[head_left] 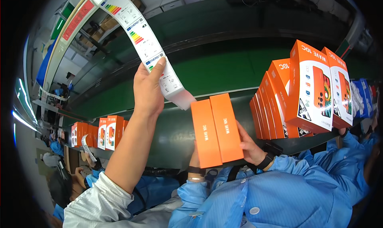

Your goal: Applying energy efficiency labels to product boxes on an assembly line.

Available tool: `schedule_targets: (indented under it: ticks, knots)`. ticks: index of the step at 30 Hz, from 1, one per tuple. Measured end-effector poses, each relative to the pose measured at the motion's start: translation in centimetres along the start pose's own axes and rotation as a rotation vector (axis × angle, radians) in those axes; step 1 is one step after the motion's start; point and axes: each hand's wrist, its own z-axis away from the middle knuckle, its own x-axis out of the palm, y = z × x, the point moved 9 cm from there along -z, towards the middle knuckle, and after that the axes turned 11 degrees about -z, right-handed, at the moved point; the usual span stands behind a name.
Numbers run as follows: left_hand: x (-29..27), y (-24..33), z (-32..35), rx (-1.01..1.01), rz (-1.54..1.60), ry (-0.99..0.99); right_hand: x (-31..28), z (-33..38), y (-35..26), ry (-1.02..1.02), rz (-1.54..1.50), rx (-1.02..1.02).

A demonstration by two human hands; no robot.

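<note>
Two orange phone boxes [216, 130] stand side by side with their narrow printed faces up, held between my two hands. My left hand [194, 159] grips their left side; its fingers are mostly hidden behind the boxes. Against the right side press the thumb and fingers of my right hand [251, 147]. A co-worker's bare hand [149, 86], reaching in from the left out of a pale sleeve [99, 202], pinches a long strip of white labels [137, 32] with coloured bars. The strip's loose end [181, 99] curls just above the left box, seemingly apart from it.
A tall row of orange and white phone boxes [311, 90] stands at the right. Smaller groups of the same boxes [109, 132] are at the left, near another worker [66, 180]. A green conveyor belt [223, 68] runs behind the dark worktop [171, 134].
</note>
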Motion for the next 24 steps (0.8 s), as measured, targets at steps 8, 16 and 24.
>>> schedule_targets:
  ticks: [8,16,24]
  knots:
    - [0.1,1.0,1.2,0.001,0.028,-0.059,0.6,1.5,-3.7,0.207,1.284,-0.121]
    - [0.4,1.2,1.4,-0.031,0.003,-0.081,2.0,1.0,-1.2,-0.283,1.951,-0.047]
    - [0.8,-0.3,1.3,-0.057,0.008,-0.115,-2.7,-1.1,2.3,-0.277,1.567,0.1]
